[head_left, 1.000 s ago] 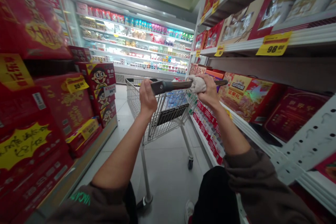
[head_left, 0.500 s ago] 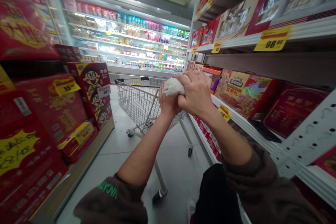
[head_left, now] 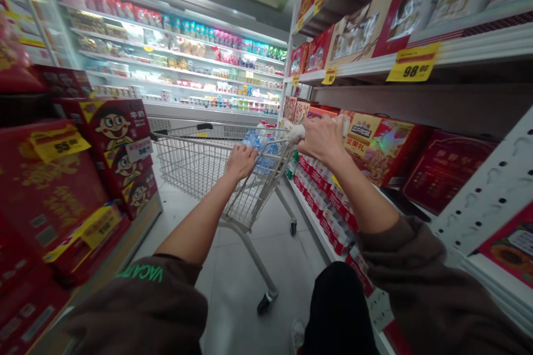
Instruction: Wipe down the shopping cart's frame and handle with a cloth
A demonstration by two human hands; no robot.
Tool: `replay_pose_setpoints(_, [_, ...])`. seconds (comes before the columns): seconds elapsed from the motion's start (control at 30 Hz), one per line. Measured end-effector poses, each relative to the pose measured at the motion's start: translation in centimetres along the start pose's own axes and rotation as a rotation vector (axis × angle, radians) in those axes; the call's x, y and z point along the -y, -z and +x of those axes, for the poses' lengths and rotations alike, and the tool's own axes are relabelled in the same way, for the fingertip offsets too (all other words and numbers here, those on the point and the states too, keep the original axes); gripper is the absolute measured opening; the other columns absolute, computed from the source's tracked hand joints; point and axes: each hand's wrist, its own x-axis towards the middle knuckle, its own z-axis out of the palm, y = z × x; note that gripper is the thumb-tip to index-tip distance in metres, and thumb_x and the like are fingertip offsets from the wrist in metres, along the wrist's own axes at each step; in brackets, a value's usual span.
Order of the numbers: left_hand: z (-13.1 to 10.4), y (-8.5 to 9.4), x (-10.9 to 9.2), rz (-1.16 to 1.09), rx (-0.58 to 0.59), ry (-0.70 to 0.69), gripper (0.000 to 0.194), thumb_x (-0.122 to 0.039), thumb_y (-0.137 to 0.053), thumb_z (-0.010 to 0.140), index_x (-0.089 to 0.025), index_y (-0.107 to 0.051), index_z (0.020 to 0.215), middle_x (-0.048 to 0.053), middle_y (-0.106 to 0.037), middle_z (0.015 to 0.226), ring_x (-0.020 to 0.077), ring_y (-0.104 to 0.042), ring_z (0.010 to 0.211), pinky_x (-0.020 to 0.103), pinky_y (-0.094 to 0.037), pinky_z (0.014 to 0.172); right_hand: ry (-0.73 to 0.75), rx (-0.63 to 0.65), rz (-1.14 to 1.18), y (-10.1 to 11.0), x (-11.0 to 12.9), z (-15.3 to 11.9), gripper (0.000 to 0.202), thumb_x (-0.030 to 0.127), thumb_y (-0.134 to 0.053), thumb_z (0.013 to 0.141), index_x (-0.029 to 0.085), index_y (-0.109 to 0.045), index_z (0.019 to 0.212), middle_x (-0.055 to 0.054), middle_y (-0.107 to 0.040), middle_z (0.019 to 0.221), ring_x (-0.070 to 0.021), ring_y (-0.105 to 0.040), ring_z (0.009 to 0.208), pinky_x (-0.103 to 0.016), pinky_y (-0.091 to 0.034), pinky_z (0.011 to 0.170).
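My right hand (head_left: 322, 137) is closed around a crumpled whitish cloth (head_left: 297, 133), which bulges out beside its thumb. It is held over the near right end of a metal shopping cart (head_left: 195, 158), close to the shelf. My left hand (head_left: 242, 161) has its fingers curled over the cart's near end, around the bar there; the bar under the fingers is hidden. Blue-wrapped clear bottles (head_left: 266, 158) show behind the left hand through the wire; whether they are in the cart or beyond it I cannot tell.
Stacked red gift boxes (head_left: 50, 177) and milk cartons (head_left: 120, 144) line the left side. On the right, a white shelf (head_left: 353, 66) holds boxed goods, with red-labelled bottle packs (head_left: 320, 199) low down. A lit refrigerated display (head_left: 179, 50) spans the back.
My hands, together on the cloth before, are now apart. The left has let go and moved left and down onto the cart; the right keeps the cloth. The view has shifted right.
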Motion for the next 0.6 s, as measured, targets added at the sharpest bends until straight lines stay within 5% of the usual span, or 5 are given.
replay_pose_setpoints(0.27, [0.2,-2.3,-2.9,0.003,-0.033,0.066,0.042,-0.045,-0.038,0.106,-0.023,-0.073,0.097,0.013,-0.069,0.112,0.0322,-0.054,0.114,0.046,-0.037,0.101,0.027,-0.028,-0.027,-2.3,-4.9,0.2,0.034,0.027,-0.056,0.081,0.016,-0.073,0.109,-0.016,-0.076,0.107,-0.0359,-0.059,0.105,-0.053,-0.034,0.098])
replay_pose_setpoints(0.6, [0.2,-2.1,-5.7,-0.064,0.066,-0.060,0.044,-0.045,-0.040,0.106,-0.022,-0.066,0.078,0.006,-0.068,0.090,0.0269,-0.056,0.102,0.043,-0.031,0.093,0.014,-0.063,-0.014,-4.4,-10.7,-0.5,0.035,0.029,-0.054,0.079,0.017,-0.072,0.107,-0.014,-0.073,0.104,-0.0365,-0.058,0.106,-0.052,-0.035,0.097])
